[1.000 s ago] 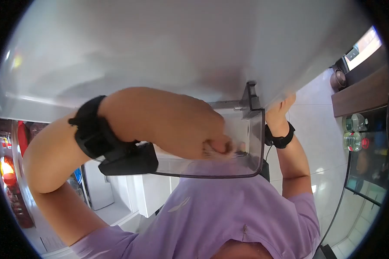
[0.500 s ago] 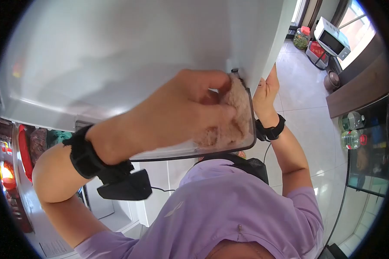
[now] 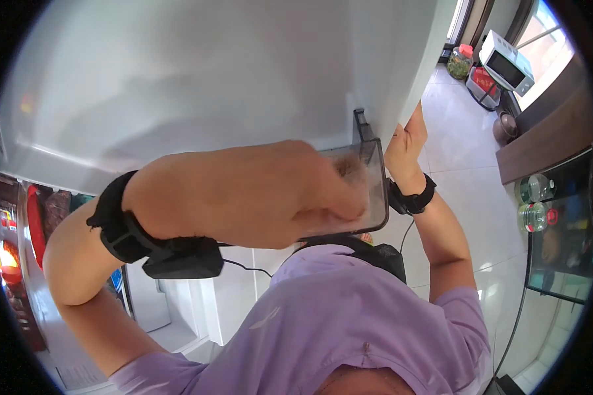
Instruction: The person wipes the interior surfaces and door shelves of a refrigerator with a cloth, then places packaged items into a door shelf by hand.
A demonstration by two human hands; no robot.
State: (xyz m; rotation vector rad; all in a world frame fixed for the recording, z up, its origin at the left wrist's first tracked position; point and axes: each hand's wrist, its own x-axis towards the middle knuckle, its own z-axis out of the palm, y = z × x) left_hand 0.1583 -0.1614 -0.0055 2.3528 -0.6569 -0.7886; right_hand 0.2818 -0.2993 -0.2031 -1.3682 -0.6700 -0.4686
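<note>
In the head view, my left hand [image 3: 263,191] is down in a clear door bin [image 3: 383,191] with a dark rim, on the inside of a white refrigerator door [image 3: 197,72]. Its fingers are closed around a fluffy beige cloth [image 3: 354,170]. Most of the cloth is hidden under the hand; a fuzzy part shows by the fingers, near the bin's right end. My right hand [image 3: 405,148] grips the door's edge from the outer side, with part of its fingers hidden behind the door. Black straps circle both wrists.
Open refrigerator shelves with packed food, among it a red item [image 3: 35,224], are at the left. On the right stand a glass-fronted cabinet [image 3: 563,253] with bottles [image 3: 537,216] beside it, a microwave [image 3: 507,62] and a jar [image 3: 460,62]. A tiled floor [image 3: 468,197] lies between.
My left hand has moved lower and turned over inside the bin, taking the cloth away from the bin's upper right corner. My right hand stays at the door's edge.
</note>
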